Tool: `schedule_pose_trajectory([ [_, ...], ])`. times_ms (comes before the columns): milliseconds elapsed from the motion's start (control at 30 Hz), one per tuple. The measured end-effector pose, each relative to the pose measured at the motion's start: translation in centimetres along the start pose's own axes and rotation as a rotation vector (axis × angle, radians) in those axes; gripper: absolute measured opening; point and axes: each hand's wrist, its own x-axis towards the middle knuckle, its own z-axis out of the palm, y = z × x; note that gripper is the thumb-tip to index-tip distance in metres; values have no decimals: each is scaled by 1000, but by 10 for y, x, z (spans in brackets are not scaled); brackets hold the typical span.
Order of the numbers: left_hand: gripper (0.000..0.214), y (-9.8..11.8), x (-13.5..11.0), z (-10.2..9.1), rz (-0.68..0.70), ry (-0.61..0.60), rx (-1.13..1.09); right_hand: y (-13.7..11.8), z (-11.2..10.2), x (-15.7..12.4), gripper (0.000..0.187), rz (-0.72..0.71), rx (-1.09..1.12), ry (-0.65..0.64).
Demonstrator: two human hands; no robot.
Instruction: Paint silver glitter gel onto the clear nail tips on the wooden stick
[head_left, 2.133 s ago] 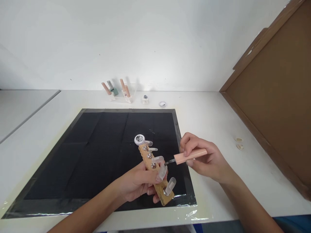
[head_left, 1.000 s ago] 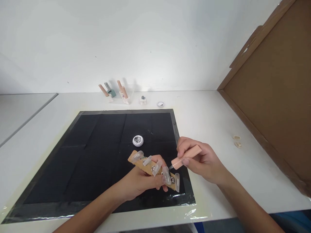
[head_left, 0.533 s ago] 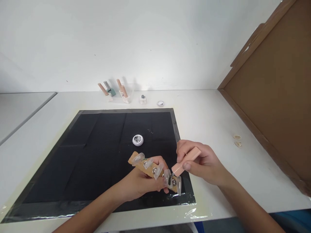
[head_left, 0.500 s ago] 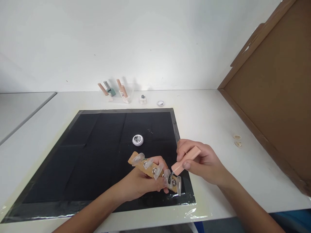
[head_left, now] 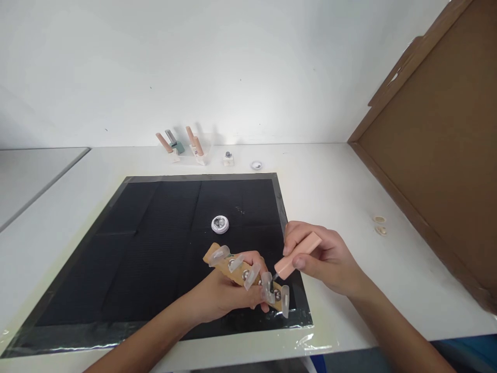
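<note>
My left hand (head_left: 221,294) grips a wooden strip (head_left: 236,276) that carries several clear false nail tips on metal studs, held tilted just above the black mat (head_left: 155,248). My right hand (head_left: 322,259) pinches a peach-coloured brush handle (head_left: 297,255), and its dark tip touches one of the nail tips (head_left: 267,283) near the strip's right end. A small round white jar (head_left: 220,224) sits open on the mat just behind the strip.
At the back of the white table stand several peach and green bottles (head_left: 182,144), a tiny jar (head_left: 228,158) and a round lid (head_left: 256,165). Two small pale rings (head_left: 379,224) lie at the right. A big cardboard panel (head_left: 438,150) leans along the right side.
My left hand lowered and turned the strip away from the white jar, to lie more crosswise. My right hand followed, and the brush tip went from a middle nail to one near the strip's right end.
</note>
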Motion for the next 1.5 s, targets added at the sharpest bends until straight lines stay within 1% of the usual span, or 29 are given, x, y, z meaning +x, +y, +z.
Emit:
schedule_pose_trajectory([
  [100, 27, -2, -1, -2, 1, 22, 7, 1, 0, 0, 7, -1, -20, 87],
  [133, 27, -2, -1, -2, 6, 26, 13, 1, -1, 0, 9, -9, -3, 98],
  [167, 26, -2, -1, -2, 10, 27, 17, 2, -1, -1, 10, -19, 23, 90],
  [233, 25, -2, -1, -2, 19, 16, 13, 2, -1, -1, 11, -41, 73, 33],
  [300, 26, -1, -1, -1, 17, -6, -3, 2, 0, -1, 10, -37, 81, -8],
  [333, 26, 0, -1, 0, 9, -12, -11, 1, 1, -1, 9, -25, 66, -6],
  [433, 25, -1, -1, 0, 0, -8, -22, 1, 1, 0, 7, 7, 0, 82],
  [500, 25, -1, -1, -1, 15, 2, -24, 2, 1, 0, 9, -13, 5, 119],
  [533, 24, -1, -1, -1, 22, 2, -21, 2, 1, 0, 10, -28, 27, 110],
  [633, 24, 0, -1, -1, 19, -7, -9, 3, 2, 0, 13, -47, 93, 18],
  [700, 24, 1, -1, 0, 0, -8, -5, 2, 3, 1, 13, -29, 80, 9],
  [833, 23, -1, -2, 0, -18, -7, 6, 1, 3, 2, 13, 17, -12, 185],
  [867, 23, -1, -2, 0, -14, -10, 6, 1, 3, 3, 14, 13, -8, 207],
  [900, 22, -1, -2, 0, -10, -15, 9, 2, 3, 3, 16, 6, 12, 201],
  [1000, 20, 0, -1, 1, 14, -26, 29, 2, 3, 2, 16, -24, 87, 83],
  [1067, 20, 1, -1, 2, 10, -22, 44, 2, 4, 2, 14, -13, 70, 47],
  [1167, 21, 2, -2, 3, -10, -7, 51, 1, 5, 3, 13, 31, -2, 128],
  [1233, 20, 1, -2, 3, -9, -7, 70, 1, 4, 4, 14, 32, -9, 180],
  [1300, 17, 1, -3, 3, 1, -11, 101, 2, 3, 3, 14, 11, 34, 155],
  [1400, 13, 1, -3, 2, 10, -6, 125, 2, 3, 2, 13, 0, 73, 54],
  [1433, 13, 1, -3, 3, 7, -6, 120, 1, 4, 2, 13, 8, 56, 43],
  [1500, 15, 1, -3, 3, -10, -6, 99, 1, 5, 2, 12, 29, 2, 75],
])
